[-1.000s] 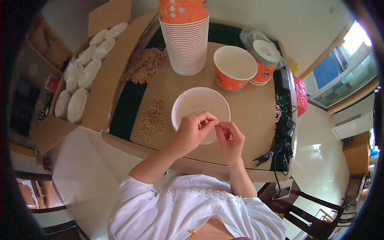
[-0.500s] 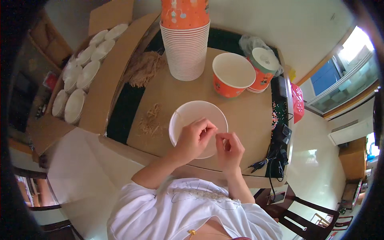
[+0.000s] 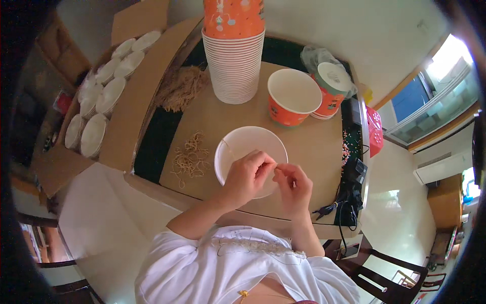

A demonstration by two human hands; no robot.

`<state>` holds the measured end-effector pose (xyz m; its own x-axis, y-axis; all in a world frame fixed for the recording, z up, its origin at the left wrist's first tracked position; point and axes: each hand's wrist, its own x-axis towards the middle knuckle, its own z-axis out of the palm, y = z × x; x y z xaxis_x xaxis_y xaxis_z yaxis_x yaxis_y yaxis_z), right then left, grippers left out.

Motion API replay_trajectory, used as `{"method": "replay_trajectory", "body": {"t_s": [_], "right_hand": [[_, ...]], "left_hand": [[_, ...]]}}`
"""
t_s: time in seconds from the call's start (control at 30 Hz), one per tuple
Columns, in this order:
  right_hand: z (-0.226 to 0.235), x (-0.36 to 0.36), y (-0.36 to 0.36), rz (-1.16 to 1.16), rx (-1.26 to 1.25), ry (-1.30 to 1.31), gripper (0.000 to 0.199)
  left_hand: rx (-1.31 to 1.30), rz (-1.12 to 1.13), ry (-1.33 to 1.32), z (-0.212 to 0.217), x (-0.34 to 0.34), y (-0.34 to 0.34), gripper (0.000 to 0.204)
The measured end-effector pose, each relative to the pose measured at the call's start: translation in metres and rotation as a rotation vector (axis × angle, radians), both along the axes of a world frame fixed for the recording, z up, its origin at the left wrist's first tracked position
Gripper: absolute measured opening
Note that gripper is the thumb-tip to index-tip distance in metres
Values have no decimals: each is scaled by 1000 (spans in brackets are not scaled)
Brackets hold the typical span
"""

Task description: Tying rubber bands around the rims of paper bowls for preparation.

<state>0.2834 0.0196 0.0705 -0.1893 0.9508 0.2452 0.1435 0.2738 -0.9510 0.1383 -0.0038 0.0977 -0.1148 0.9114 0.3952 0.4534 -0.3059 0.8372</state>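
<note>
Both hands are over a white paper bowl (image 3: 238,138), their fingertips meeting above its right side. My left hand (image 3: 248,175) is closed in a pinch of thumb and forefinger. My right hand (image 3: 294,187) pinches right beside it, fingers curled. Whatever lies between the fingertips is too small to make out. A thin pale string (image 3: 227,147) runs over the bowl's left rim and down the inside toward my left hand. Left of the bowl, a loose tangle of beige strings (image 3: 191,158) lies on the cardboard sheet (image 3: 309,152).
Behind stands a tall stack of paper buckets (image 3: 234,66). An orange bucket (image 3: 291,111) and a green-orange one (image 3: 331,83) are at the back right. A brown fibre bundle (image 3: 179,88) lies back left, beside a carton (image 3: 129,101) of white bowls. Black cables (image 3: 344,205) lie at the right edge.
My right hand has turned and come in closer, its fingertips now touching those of my left. The left hand has hardly moved.
</note>
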Motion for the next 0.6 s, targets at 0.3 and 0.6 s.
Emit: {"method": "replay_trajectory", "body": {"t_s": [0.3,0.6], "right_hand": [[20,17,9,103,11,-139,11],[5,29,8,111,109,-225,12]], "left_hand": [[-9,-93,179,14,-14,-8,7],[108,36,-133,22,-14,-11,6]]}}
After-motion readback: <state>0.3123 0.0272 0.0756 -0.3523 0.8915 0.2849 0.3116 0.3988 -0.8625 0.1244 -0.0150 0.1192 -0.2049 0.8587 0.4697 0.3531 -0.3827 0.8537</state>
